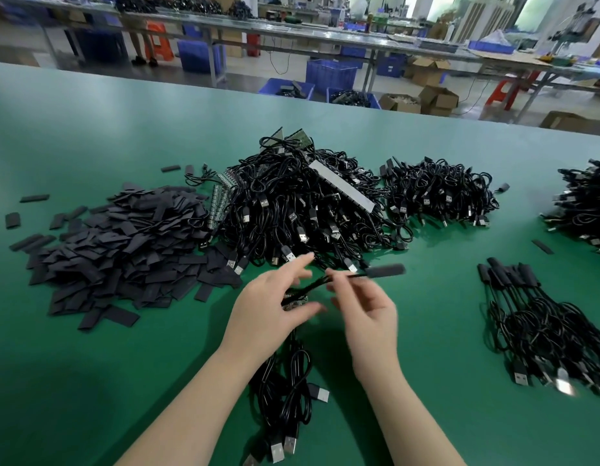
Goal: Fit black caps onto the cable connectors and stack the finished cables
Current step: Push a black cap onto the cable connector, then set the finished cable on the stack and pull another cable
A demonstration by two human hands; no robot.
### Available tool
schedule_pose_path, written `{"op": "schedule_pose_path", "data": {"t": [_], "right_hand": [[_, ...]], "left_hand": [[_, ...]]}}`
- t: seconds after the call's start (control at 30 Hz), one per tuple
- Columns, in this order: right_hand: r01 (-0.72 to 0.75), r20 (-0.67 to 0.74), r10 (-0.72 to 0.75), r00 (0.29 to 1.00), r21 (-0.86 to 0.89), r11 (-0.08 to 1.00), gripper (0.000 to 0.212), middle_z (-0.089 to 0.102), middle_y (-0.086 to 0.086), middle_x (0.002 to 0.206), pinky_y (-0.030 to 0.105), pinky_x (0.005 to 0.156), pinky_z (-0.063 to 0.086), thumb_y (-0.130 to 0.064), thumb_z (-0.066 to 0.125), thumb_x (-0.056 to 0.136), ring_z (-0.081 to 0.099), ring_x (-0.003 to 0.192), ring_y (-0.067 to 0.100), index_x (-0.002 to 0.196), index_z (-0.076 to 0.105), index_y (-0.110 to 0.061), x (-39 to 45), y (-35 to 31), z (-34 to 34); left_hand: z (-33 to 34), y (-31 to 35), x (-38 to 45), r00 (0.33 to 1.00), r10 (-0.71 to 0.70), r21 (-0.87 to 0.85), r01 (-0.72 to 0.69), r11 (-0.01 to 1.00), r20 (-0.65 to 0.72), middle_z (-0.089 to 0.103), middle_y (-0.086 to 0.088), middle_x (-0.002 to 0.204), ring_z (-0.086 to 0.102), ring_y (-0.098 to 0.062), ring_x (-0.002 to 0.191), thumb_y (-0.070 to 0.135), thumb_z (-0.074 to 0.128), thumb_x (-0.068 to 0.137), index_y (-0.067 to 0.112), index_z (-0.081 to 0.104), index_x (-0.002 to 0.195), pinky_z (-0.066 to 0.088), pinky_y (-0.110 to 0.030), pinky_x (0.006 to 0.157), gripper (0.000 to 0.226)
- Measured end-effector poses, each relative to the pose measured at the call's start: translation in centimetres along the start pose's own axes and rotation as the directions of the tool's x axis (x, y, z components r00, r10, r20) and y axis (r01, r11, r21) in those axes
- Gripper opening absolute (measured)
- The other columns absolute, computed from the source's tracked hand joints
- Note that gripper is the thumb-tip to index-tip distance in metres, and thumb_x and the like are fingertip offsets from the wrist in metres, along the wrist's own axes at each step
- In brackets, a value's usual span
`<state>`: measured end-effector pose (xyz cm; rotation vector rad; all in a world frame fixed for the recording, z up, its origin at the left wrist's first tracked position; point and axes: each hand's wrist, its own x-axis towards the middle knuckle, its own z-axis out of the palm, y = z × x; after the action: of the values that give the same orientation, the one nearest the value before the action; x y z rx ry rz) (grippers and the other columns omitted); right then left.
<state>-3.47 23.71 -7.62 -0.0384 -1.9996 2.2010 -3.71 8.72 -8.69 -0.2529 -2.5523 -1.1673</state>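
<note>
My right hand (365, 311) pinches a thin black cable whose end wears a black cap (386, 270), held just above the green table (90, 381). My left hand (275, 304) holds a bunch of cables (288, 391) by their small circuit-board ends; their USB plugs trail toward me. A heap of loose flat black caps (123, 250) lies to the left. A big pile of uncapped cables (302, 203) sits behind my hands. Capped cables (540, 324) lie in a neat stack at the right.
A second cable pile (439, 193) sits at the back right and another (587, 203) at the far right edge. A stray cap (542, 246) lies near it. Beyond the table's far edge are workbenches, blue crates (330, 74) and cardboard boxes.
</note>
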Motion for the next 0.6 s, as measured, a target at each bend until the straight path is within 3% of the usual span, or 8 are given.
{"op": "schedule_pose_path", "data": {"t": [0.07,0.13,0.23,0.33,0.4,0.47,0.53,0.6], "right_hand": [[0.006,-0.123,0.009,0.992,0.127,0.992,0.015,0.075,0.004,0.094,0.030,0.084,0.058,-0.020,0.059,0.098,0.070,0.089,0.017,0.088,0.070,-0.021,1.1,-1.3,-1.4],[0.056,-0.225,-0.020,0.974,0.156,0.986,0.017,0.073,-0.003,0.082,0.022,0.074,0.058,-0.021,0.055,0.101,0.068,0.076,0.007,0.086,0.062,-0.020,2.4,-3.0,-3.8],[0.038,-0.307,-0.150,0.940,-0.344,0.938,0.013,0.062,-0.008,0.070,0.008,0.056,0.046,-0.027,0.053,0.102,0.057,0.058,-0.006,0.094,0.062,-0.022,4.5,-4.8,-8.1],[-0.182,-0.243,-0.063,0.968,-0.851,0.493,0.029,0.067,0.002,0.091,0.028,0.062,0.047,-0.036,0.049,0.102,0.063,0.076,0.014,0.118,0.063,-0.017,5.8,-4.8,-12.0],[-0.237,-0.237,0.012,0.971,-0.964,0.118,0.037,0.064,0.010,0.114,0.037,0.074,0.049,-0.039,0.048,0.101,0.060,0.098,0.031,0.129,0.059,-0.017,5.6,-4.1,-13.4],[-0.203,-0.200,-0.037,0.979,-0.957,-0.207,0.038,0.058,0.006,0.123,0.039,0.084,0.045,-0.042,0.045,0.101,0.052,0.113,0.031,0.132,0.056,-0.024,4.6,-2.9,-13.7],[-0.166,-0.161,-0.041,0.986,-0.928,-0.333,0.039,0.054,-0.003,0.131,0.041,0.096,0.038,-0.041,0.034,0.102,0.046,0.121,0.024,0.139,0.045,-0.036,3.8,-1.9,-13.9],[-0.172,-0.185,0.005,0.983,-0.925,-0.340,0.048,0.049,-0.007,0.143,0.048,0.111,0.026,-0.030,0.027,0.102,0.040,0.133,0.022,0.149,0.029,-0.039,3.8,-1.5,-14.9]], "left_hand": [[-0.2,0.2,0.0,0.999,0.010,-0.021,-0.011,1.000,-0.044,0.049,0.034,0.128,0.038,0.018,0.120,0.062,0.064,0.079,0.048,0.034,0.141,0.026,0.000,0.096,0.070],[-0.2,0.1,0.0,0.995,0.012,-0.013,-0.014,1.000,-0.099,0.050,0.030,0.130,0.040,0.014,0.122,0.058,0.055,0.087,0.042,0.040,0.141,0.029,-0.003,0.096,0.058],[-0.2,0.0,-0.1,0.992,0.017,0.006,-0.016,1.000,-0.128,0.054,0.031,0.113,0.049,0.010,0.111,0.031,0.058,0.095,0.032,0.053,0.135,0.039,-0.008,0.088,0.041],[-0.1,0.1,0.0,0.991,0.030,0.005,-0.030,1.000,-0.129,0.051,0.033,0.106,0.051,0.010,0.106,0.018,0.061,0.094,0.027,0.059,0.130,0.038,-0.001,0.083,0.037],[-0.1,0.2,0.0,0.989,0.048,0.013,-0.047,0.999,-0.137,0.055,0.027,0.107,0.053,0.008,0.105,0.012,0.060,0.094,0.023,0.061,0.129,0.037,0.000,0.085,0.036],[-0.2,0.3,0.0,0.986,0.064,0.029,-0.060,0.998,-0.153,0.059,0.020,0.108,0.053,0.007,0.104,0.006,0.058,0.094,0.020,0.063,0.128,0.036,0.001,0.087,0.037],[-0.3,0.3,0.0,0.984,0.066,0.051,-0.058,0.997,-0.166,0.062,0.016,0.110,0.050,0.008,0.104,0.003,0.056,0.094,0.018,0.064,0.127,0.035,0.002,0.087,0.037],[-0.5,0.2,0.1,0.984,0.034,0.072,-0.021,0.997,-0.174,0.064,0.013,0.112,0.049,0.009,0.098,0.002,0.054,0.094,0.020,0.064,0.127,0.036,0.000,0.082,0.039]]}}
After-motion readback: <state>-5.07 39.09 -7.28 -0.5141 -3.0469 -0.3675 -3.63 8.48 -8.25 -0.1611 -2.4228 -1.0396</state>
